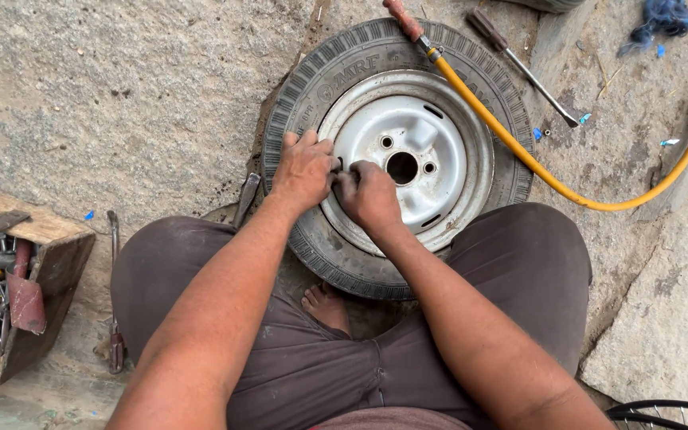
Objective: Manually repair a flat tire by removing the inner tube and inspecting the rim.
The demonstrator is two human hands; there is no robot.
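We note: left hand and right hand pinched together at the valve spot on the tyre's rim; grip contents unclear. Yellow hose lies unattached.

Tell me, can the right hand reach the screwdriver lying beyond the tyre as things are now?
Probably yes. The right hand rests on the white rim; the screwdriver lies past the tyre, with only the yellow hose crossing between, low on the ground.

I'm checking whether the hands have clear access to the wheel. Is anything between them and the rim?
Nothing visible. The left hand and right hand already rest on the rim; the yellow hose crosses the tyre's far side.
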